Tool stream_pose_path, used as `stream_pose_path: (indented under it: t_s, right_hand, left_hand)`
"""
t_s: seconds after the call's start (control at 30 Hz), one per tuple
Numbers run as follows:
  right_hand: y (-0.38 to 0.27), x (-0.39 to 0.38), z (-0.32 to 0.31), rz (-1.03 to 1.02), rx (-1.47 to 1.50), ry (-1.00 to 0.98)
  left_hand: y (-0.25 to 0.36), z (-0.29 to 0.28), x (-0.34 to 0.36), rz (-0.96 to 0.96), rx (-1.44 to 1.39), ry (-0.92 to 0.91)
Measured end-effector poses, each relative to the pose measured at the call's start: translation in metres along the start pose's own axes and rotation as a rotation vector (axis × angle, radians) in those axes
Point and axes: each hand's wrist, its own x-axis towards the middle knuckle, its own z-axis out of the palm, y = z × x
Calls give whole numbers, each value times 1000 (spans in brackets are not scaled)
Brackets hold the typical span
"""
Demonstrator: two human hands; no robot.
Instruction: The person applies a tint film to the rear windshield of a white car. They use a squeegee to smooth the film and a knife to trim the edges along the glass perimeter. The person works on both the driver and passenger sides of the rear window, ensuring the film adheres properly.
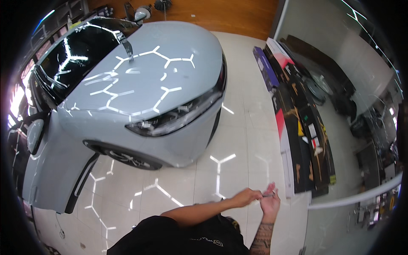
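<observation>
My left hand is closed, with its forearm reaching across in front of my black shirt. A small, thin, dark stick-like tool juts from its fingers toward my other palm; it is too small to name more exactly. My right hand is raised beside it, palm facing up and fingers apart, and the tool's tip lies over or against that palm. Both hands are above the tiled floor, right of the front of a light grey car. Neither hand touches the car.
The car's front door stands open at the left, and its front wheel shows below the fender. Along the glass wall at the right lie long black boxes and a purple box. Glossy floor tiles reflect ceiling lights.
</observation>
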Motion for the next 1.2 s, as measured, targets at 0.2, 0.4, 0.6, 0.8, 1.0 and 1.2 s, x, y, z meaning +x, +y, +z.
stream_pose_path:
  t_s: [0.2, 0.4, 0.6, 0.8, 1.0, 1.2]
  right_hand:
    - [-147, 181, 13, -285, -999, 169]
    - [-262, 427, 135, -324, -1265, 2]
    - [-246, 688, 354, -120, -1141, -418]
    - [-214, 926, 429, -95, -1566, -437]
    - [-242, 1087, 413, 161, -1302, -212]
    - [-229, 1231, 488, 187, -1199, -98]
  left_hand:
    - [-52, -68, 226, 21, -162, -238]
    - [-120, -189, 385, -175, -89, -40]
    - [-109, -335, 514, -393, -55, 279]
    - [-194, -479, 670, -362, -118, 507]
    - [-265, -615, 868, -218, -85, 398]
    - [-345, -755, 1035, -159, 22, 363]
